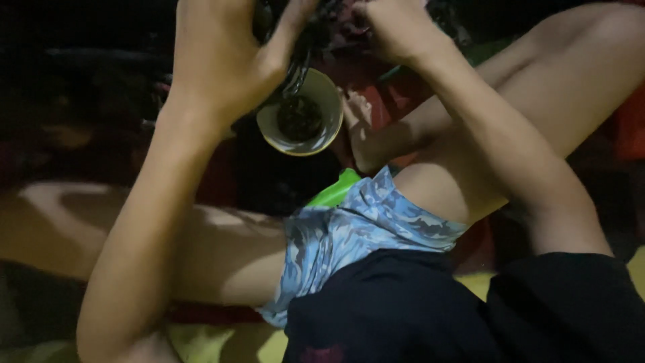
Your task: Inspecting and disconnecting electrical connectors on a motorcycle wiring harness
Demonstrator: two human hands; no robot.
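My left hand (225, 57) is raised at the top of the view, fingers curled around a dark, glistening mass (295, 64) that hangs down into a pale round bowl (330, 94). The bowl sits on the floor between my legs and holds a dark clump (299, 117). My right hand (396, 27) is clenched at the top edge, gripping the same dark stuff from the other side. What exactly the mass is stays unclear in the dim light.
I sit on the floor with bent bare legs (537, 87), in blue patterned shorts (356, 228) and a dark shirt (416, 309). A bright green object (336, 191) pokes out beside the shorts. Reddish cloth (386, 101) lies under the bowl. The surroundings are dark.
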